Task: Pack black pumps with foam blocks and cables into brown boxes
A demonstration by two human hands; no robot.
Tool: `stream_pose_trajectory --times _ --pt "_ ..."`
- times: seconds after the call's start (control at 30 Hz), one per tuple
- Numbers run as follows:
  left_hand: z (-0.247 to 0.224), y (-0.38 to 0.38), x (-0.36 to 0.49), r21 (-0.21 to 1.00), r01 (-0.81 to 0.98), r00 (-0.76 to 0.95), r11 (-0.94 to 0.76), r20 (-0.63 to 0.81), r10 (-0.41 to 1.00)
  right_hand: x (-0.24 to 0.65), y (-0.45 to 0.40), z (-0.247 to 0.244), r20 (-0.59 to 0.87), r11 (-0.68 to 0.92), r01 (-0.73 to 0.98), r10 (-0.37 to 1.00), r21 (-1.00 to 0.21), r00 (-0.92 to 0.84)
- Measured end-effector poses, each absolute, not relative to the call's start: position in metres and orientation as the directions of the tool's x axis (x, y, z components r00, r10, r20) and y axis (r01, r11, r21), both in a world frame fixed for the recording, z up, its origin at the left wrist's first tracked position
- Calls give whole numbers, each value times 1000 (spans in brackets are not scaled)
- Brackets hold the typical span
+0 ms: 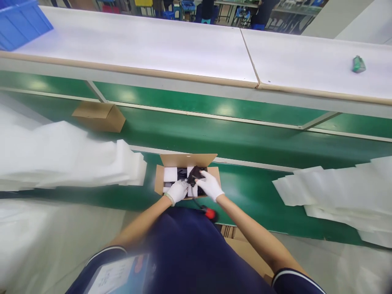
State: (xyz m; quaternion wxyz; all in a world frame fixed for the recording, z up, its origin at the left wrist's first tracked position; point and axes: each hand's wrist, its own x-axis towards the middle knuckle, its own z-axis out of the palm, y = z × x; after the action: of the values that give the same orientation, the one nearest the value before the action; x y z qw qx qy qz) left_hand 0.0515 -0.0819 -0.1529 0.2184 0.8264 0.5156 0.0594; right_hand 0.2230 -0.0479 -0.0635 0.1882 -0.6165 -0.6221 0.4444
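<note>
One open carton (188, 159) on green bench (248, 192), white blocks (170, 174) and dark parts (182, 173) inside. Right gloved hand (210, 185) clasping black item (193, 175) over carton. Left gloved hand (178, 191) close beside, at carton's front; whether gripping anything, cannot tell. White sheets (70, 157) piled either side, well apart from carton. Blurred red-and-black object (210, 212) near bench's front edge.

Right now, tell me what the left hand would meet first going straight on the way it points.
Most likely the black part in the right hand, just ahead of the left hand; depth is unclear, so left fingers may already touch it.
</note>
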Motion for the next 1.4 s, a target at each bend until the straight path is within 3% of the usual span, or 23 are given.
stream_pose_trajectory --times 0.17,0.33,0.47,0.63,0.77,0.87,0.93,1.03,1.17,1.33,1.4 --pt "-145 -94 40 487 790 462 -373 -74 884 182 -53 -93 -190 185 786 914 -590 -358" --pt "-132 -112 31 507 795 408 -332 -43 912 202 -42 -106 -133 288 840 913 -460 -386" --pt "-134 -118 30 436 824 427 -362 -58 902 204 -29 -107 -47 555 758 795 -343 -604" --pt "-137 -116 28 443 807 464 -390 -69 883 206 -10 -95 -115 740 626 619 -246 -777" --pt "-132 -115 20 684 696 358 -217 -70 931 188 7 -86 -319 752 639 572 -162 -755" --pt "-125 -123 11 900 435 268 25 -156 951 163 16 -88 -452 723 677 561 -140 -693" --pt "-118 -134 6 951 265 247 159 -227 942 150 19 -93 -491 718 680 544 -148 -681" --pt "-106 -151 2 947 192 193 259 -295 936 143 18 -98 -473 684 704 564 -192 -677" --pt "-93 -156 3 949 211 160 233 -269 950 151 17 -96 -406 667 700 584 -255 -703" --pt "-82 -140 5 833 512 -20 211 -234 972 172 8 -82 -337 682 684 600 -259 -726" --pt "-79 -131 12 750 641 -91 162 -135 987 184 -10 -81 -248 670 704 659 -237 -710"
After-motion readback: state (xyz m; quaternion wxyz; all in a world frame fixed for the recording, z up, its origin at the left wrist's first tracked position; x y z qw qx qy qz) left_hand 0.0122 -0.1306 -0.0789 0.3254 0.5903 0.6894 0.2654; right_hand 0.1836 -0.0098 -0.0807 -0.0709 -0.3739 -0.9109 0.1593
